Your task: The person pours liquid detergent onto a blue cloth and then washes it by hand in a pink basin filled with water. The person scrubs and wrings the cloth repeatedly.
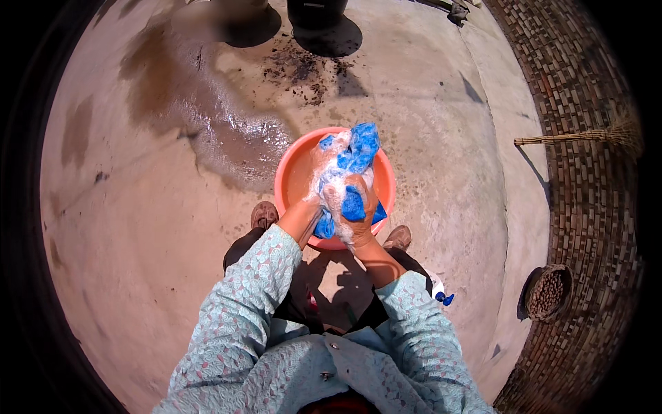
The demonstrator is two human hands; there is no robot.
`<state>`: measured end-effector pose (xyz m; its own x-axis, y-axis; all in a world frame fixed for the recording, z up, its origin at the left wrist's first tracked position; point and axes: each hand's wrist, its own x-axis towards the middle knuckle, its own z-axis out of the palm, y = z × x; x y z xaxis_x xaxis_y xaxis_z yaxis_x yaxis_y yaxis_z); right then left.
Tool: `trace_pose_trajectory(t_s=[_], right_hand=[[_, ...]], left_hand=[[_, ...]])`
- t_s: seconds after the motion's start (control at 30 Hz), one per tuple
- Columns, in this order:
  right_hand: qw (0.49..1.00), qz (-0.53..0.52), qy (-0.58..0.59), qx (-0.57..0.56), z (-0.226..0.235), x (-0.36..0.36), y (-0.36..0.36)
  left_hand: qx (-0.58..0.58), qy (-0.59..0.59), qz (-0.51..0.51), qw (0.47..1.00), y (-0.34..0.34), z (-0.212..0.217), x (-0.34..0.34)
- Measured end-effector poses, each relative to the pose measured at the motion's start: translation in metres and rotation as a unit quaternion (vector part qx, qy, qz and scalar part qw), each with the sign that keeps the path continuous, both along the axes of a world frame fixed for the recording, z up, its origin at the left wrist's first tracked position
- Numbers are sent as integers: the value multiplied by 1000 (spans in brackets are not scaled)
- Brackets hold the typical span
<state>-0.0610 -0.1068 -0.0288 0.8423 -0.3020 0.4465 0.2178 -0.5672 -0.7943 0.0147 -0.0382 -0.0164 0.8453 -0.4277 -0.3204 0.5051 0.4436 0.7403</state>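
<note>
A bright blue cloth, bunched up and covered in white suds, is held above a round pink-orange basin. My left hand grips its left side, the fingers partly buried in foam. On the right, my right hand is closed round another part of the cloth, with blue folds showing between and below the fingers. One end of the cloth sticks up beyond my hands, and a corner hangs near the basin's right wall. Brownish liquid shows inside the basin. Foam runs down my right wrist.
Wet, shiny concrete spreads left of the basin. Beyond stands a black bucket near scattered dark debris. A white bottle with a blue top is by my right leg. At right are a broom, brick paving and a basket of brown round things.
</note>
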Motion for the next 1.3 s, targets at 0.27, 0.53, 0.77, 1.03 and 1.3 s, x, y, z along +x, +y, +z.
trace_pose_trajectory(t_s=[0.27,0.53,0.77,1.03,1.3], right_hand=[[921,-116,32,371,-6,20,-42],[997,-7,-53,-53,-30,15,-50],[992,-75,16,102,-12,18,-42],[963,-30,17,269,-30,26,-67],[823,153,121,534,65,28,-95]], left_hand=[[-11,13,-67,998,-18,-13,-25],[-2,18,-83,996,2,-34,-13],[101,-148,7,984,-10,-20,-13],[-67,-52,12,996,-12,9,-25],[-35,-8,-43,998,13,33,10]])
